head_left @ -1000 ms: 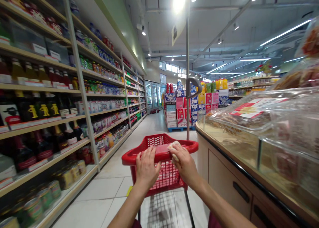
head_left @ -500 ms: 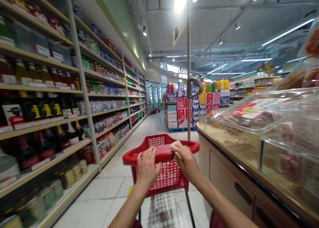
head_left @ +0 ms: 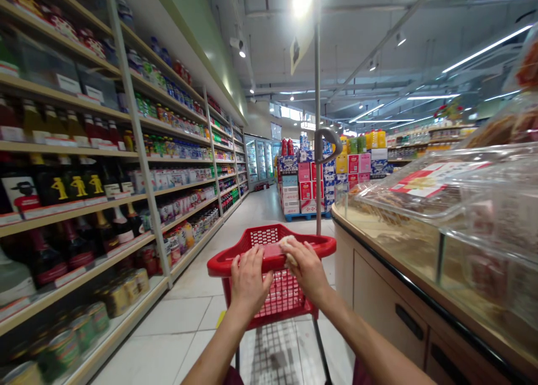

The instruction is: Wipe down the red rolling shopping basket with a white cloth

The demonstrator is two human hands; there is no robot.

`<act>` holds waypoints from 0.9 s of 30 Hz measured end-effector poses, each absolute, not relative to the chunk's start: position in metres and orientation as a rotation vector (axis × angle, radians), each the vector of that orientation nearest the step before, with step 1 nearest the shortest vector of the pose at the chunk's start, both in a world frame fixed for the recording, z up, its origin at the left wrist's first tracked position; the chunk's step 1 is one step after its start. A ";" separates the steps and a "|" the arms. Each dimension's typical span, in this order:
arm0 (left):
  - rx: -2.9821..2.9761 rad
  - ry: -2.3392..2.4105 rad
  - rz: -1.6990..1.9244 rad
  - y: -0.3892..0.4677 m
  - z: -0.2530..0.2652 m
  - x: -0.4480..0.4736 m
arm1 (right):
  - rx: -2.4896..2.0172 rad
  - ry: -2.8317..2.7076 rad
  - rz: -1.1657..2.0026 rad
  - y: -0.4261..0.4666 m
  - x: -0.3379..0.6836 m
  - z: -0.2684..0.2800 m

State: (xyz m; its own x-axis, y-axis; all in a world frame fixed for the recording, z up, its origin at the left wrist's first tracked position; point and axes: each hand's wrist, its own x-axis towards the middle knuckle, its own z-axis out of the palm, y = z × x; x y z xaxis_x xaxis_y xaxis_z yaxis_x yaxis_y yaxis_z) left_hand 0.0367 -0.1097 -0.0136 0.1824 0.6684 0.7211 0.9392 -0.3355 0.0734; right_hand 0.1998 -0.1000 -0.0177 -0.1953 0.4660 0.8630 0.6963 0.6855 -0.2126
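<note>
A red plastic shopping cart (head_left: 256, 319) with a mesh basket stands right in front of me. My left hand (head_left: 251, 278) is closed over the left part of its handle (head_left: 273, 251), fingers over the top and thumb toward the right. With my right hand (head_left: 306, 268) I press a pale, crumpled cloth (head_left: 287, 241) against the handle, a little right of its middle. The fingers are bent around the cloth, and part of it sticks out past their tips. My palms face down, so their undersides are hidden.
Shelves of bottles and cans (head_left: 79, 189) line the left side. Close on the right is a wooden counter (head_left: 378, 301) with clear plastic packages (head_left: 441, 175). A pole (head_left: 318, 82) rises beyond the cart. Stacked drink cartons (head_left: 309, 189) stand farther ahead on a blue pallet.
My right hand has slid left along the handle with the cloth, closer to my left hand. The left hand stays in place on the handle.
</note>
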 end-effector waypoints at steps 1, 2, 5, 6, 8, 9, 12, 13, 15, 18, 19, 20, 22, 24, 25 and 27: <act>-2.076 -1.514 -0.952 -0.110 -0.014 0.036 | -0.972 -1.792 -0.257 -0.095 0.207 -0.017; -2.077 -1.514 -0.953 -0.110 -0.014 0.036 | -1.032 -1.739 -0.239 -0.090 0.218 -0.016; -2.085 -1.511 -0.965 -0.110 -0.014 0.038 | -1.191 -1.602 -0.223 -0.077 0.252 -0.014; -2.085 -1.509 -0.973 -0.110 -0.014 0.039 | -1.227 -1.574 -0.230 -0.076 0.260 -0.014; -2.081 -1.505 -0.990 -0.111 -0.013 0.041 | -1.246 -1.543 -0.241 -0.078 0.264 -0.016; -2.080 -1.503 -0.994 -0.112 -0.013 0.041 | -1.222 -1.549 -0.238 -0.080 0.260 -0.017; -2.076 -1.511 -0.986 -0.112 -0.013 0.041 | -1.063 -1.665 -0.239 -0.090 0.232 -0.019; -2.075 -1.515 -0.979 -0.112 -0.013 0.040 | -1.013 -1.714 -0.247 -0.092 0.223 -0.020; -2.071 -1.519 -0.967 -0.112 -0.013 0.038 | -0.976 -1.765 -0.255 -0.092 0.214 -0.019; -2.073 -1.510 -0.965 -0.111 -0.013 0.036 | -1.052 -1.712 -0.229 -0.085 0.230 -0.018; -2.075 -1.506 -0.968 -0.111 -0.013 0.036 | -1.097 -1.675 -0.223 -0.083 0.239 -0.017; -2.078 -1.502 -0.971 -0.111 -0.013 0.036 | -1.143 -1.635 -0.223 -0.081 0.249 -0.017; -2.080 -1.496 -0.980 -0.112 -0.013 0.038 | -1.209 -1.569 -0.226 -0.079 0.260 -0.015; -2.080 -1.499 -0.986 -0.112 -0.013 0.040 | -1.187 -1.574 -0.212 -0.082 0.256 -0.014; -2.081 -1.504 -0.985 -0.112 -0.013 0.041 | -1.139 -1.605 -0.204 -0.085 0.249 -0.014; -2.081 -1.510 -0.978 -0.113 -0.013 0.040 | -1.025 -1.692 -0.196 -0.089 0.232 -0.014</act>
State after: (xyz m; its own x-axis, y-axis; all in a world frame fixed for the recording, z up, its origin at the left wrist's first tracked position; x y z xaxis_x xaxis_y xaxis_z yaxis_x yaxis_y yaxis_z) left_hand 0.0405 -0.1128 -0.0132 0.1773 0.6638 0.7266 0.9345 -0.3450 0.0872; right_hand 0.2325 -0.0888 -0.0143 -0.0317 0.5261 0.8498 0.7068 0.6130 -0.3531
